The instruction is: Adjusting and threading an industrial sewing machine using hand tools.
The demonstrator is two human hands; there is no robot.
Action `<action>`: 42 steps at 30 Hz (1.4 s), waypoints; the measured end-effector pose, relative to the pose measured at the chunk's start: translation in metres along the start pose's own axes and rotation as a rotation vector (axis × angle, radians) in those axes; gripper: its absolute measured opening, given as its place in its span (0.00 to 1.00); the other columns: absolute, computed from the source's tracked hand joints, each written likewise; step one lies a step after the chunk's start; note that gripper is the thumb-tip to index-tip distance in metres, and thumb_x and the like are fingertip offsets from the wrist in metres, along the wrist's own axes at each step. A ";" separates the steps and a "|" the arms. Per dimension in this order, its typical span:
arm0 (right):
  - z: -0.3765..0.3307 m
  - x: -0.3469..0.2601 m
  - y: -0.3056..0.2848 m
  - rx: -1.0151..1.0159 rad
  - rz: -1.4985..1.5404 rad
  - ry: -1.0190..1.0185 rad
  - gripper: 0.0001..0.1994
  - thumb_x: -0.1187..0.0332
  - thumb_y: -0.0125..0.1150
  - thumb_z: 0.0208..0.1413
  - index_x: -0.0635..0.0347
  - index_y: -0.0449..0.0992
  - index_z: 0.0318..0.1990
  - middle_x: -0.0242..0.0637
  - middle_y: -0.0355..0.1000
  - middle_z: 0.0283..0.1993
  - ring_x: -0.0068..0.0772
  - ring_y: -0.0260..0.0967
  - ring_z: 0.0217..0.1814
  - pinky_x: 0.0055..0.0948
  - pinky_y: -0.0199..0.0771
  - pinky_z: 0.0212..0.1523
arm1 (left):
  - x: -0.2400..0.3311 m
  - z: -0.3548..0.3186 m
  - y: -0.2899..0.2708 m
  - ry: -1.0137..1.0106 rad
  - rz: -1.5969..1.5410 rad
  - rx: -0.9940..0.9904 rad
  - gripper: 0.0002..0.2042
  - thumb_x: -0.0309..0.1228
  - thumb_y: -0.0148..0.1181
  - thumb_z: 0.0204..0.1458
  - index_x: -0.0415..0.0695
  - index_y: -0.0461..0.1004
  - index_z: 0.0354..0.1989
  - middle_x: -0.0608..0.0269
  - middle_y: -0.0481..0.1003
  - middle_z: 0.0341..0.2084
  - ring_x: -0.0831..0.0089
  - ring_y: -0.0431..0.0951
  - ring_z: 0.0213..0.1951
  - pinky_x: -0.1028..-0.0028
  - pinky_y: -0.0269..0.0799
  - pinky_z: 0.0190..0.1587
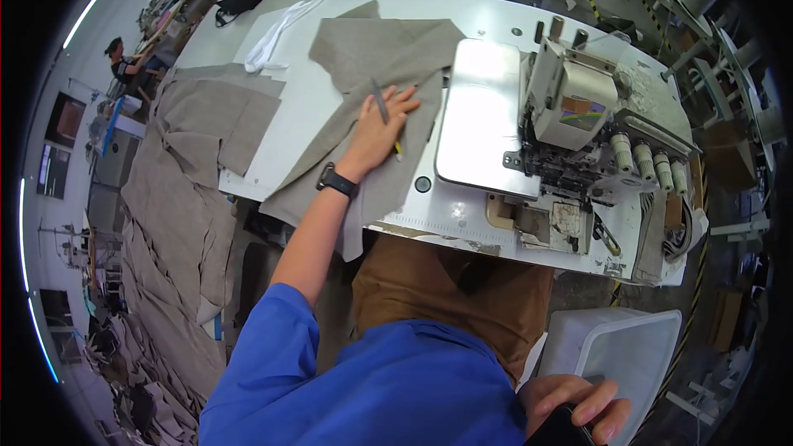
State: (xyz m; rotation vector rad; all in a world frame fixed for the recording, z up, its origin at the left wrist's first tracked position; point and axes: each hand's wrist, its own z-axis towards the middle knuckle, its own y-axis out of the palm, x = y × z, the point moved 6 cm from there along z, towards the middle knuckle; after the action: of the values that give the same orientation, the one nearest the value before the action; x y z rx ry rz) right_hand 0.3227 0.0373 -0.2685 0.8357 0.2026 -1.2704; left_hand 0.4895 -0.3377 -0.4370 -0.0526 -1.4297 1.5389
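My left hand (378, 134) rests on a grey-brown fabric piece (380, 54) spread over the white table, its fingers fairly straight. A slim grey pointed tool (380, 102) runs between the thumb and fingers; a yellow end shows on the other side of the hand. Whether it is tweezers or thread snips I cannot tell. The fabric's near corner hangs past the table edge. Low at the right, my right hand (582, 405) has its fingers curled round a smooth black object (562, 428), partly cut off by the frame and too hidden to name.
An overlock sewing machine (570, 107) with a shiny metal plate (479, 116) stands right of the fabric. More grey-brown cloth (178, 215) drapes down on the left. A white bin (619, 355) sits below the table at right. A white cloth (277, 33) lies at the back.
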 end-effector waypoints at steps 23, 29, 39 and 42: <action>-0.015 -0.024 -0.018 0.136 -0.099 -0.069 0.13 0.65 0.55 0.62 0.50 0.69 0.52 0.45 0.65 0.51 0.50 0.71 0.40 0.48 0.74 0.40 | 0.133 0.006 -0.037 -0.223 -0.764 0.003 0.19 0.41 0.42 0.66 0.39 0.76 0.44 0.74 0.69 0.20 0.90 0.54 0.17 0.84 0.46 0.19; -0.016 -0.026 -0.012 0.138 -0.103 -0.042 0.13 0.65 0.55 0.61 0.50 0.69 0.53 0.44 0.65 0.51 0.49 0.71 0.41 0.47 0.75 0.39 | 0.159 0.098 -0.040 -0.186 -0.768 0.205 0.24 0.53 0.51 0.59 0.42 0.78 0.41 0.77 0.68 0.17 0.89 0.51 0.14 0.82 0.43 0.18; -0.013 -0.030 -0.016 0.122 -0.117 -0.113 0.15 0.66 0.56 0.61 0.55 0.68 0.54 0.43 0.66 0.52 0.40 0.70 0.48 0.48 0.76 0.43 | 0.174 0.123 -0.009 -0.182 -0.925 -0.043 0.28 0.60 0.44 0.60 0.46 0.77 0.39 0.80 0.54 0.09 0.86 0.46 0.11 0.80 0.40 0.17; -0.014 -0.029 -0.019 0.124 -0.116 -0.106 0.15 0.65 0.56 0.61 0.54 0.68 0.54 0.45 0.66 0.51 0.40 0.71 0.44 0.47 0.76 0.43 | 0.166 0.128 -0.005 -0.213 -0.953 -0.037 0.24 0.56 0.46 0.61 0.47 0.77 0.37 0.79 0.58 0.10 0.86 0.49 0.12 0.80 0.42 0.17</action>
State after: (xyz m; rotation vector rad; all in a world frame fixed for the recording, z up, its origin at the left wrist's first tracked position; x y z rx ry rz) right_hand 0.3007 0.0675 -0.2698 0.8700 0.0892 -1.4436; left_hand 0.3300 -0.3227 -0.3012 0.6927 -1.3380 0.7340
